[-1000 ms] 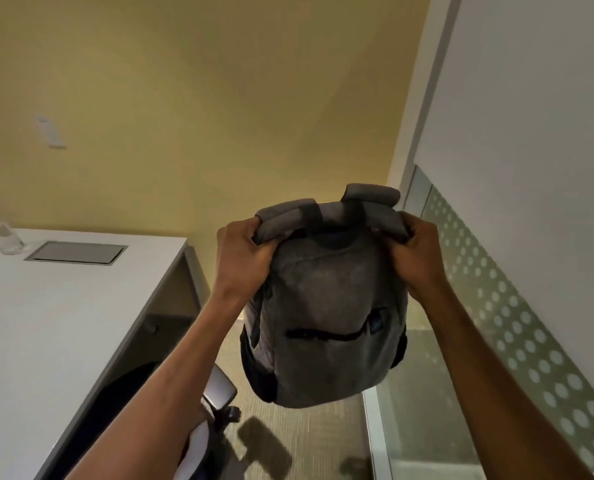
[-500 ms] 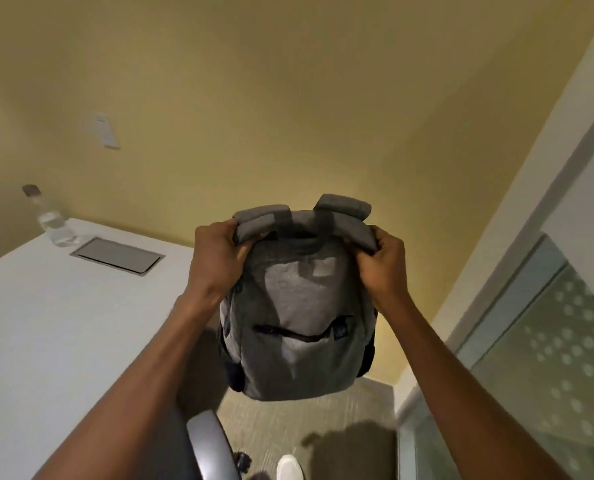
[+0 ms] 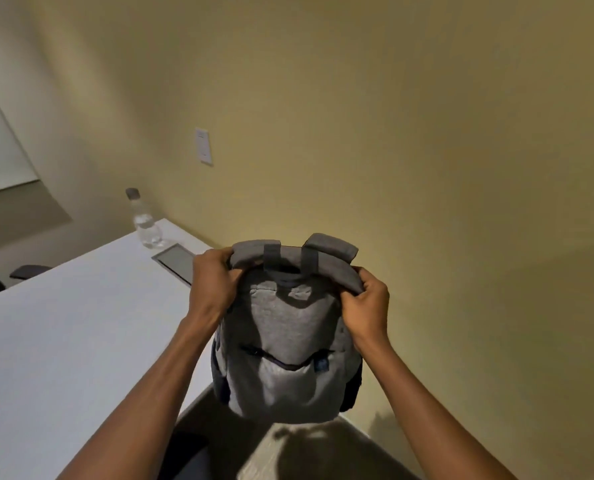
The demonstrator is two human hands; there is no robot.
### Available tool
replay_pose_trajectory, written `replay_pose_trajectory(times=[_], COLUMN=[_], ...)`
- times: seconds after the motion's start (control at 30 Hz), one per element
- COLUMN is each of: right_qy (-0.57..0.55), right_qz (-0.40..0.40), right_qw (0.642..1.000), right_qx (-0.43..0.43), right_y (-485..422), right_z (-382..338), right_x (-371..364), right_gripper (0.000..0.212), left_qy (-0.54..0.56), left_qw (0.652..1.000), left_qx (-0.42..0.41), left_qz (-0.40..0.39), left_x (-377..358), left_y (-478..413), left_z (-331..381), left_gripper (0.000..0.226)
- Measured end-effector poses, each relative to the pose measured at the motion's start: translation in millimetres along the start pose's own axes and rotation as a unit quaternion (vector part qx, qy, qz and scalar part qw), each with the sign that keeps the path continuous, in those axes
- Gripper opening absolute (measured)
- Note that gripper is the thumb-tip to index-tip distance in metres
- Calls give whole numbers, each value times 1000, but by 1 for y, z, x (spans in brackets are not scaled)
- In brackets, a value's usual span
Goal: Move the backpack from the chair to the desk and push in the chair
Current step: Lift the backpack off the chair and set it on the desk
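Note:
A grey fabric backpack with a dark front zipper hangs in the air, held up by its top. My left hand grips its upper left corner and my right hand grips its upper right corner. The bag hovers just past the right edge of the white desk, its bottom over the floor. A dark shape at the bottom edge, below the desk corner, may be the chair; little of it shows.
A clear water bottle stands at the desk's far end beside a grey inset panel. A yellow wall with a white switch plate is behind. A dark chair arm shows beyond the desk on the left.
My view has swung left and the backpack has travelled with both hands toward the desk. The glass partition on the right has left the view; more of the desk shows.

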State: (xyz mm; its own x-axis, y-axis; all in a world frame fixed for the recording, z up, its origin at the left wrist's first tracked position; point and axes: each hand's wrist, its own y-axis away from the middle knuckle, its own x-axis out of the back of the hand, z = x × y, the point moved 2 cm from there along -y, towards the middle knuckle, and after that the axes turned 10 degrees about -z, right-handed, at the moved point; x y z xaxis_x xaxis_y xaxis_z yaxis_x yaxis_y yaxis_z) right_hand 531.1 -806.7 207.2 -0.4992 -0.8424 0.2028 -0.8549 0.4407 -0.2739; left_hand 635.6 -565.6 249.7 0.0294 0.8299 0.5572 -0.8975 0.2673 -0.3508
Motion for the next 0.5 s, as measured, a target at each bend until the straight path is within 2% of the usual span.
replay_pose_trajectory(times=[0.1,0.23,0.37,0.5], right_qy=[-17,-41,-71,-77], right_qz=[-6,-12,-6,-8], right_qw=[1000,999,997,993], right_qx=[-7,-23,-44,-84], right_y=[-43,-92,-131,-181], right_z=[4,14,31,60], right_x=[-38,-90,-134,-179], right_gripper=[19,29,21,35], left_qy=[-16,-39,-58,-94], left_qw=[1000,998,997,992], left_qx=[16,32,48,85], left_qz=[20,34,24,19], left_x=[14,28,34,27], left_y=[-47,-105,-156,-218], left_z=[-20,-54,-86,-126], left_gripper=[21,24,24,16])
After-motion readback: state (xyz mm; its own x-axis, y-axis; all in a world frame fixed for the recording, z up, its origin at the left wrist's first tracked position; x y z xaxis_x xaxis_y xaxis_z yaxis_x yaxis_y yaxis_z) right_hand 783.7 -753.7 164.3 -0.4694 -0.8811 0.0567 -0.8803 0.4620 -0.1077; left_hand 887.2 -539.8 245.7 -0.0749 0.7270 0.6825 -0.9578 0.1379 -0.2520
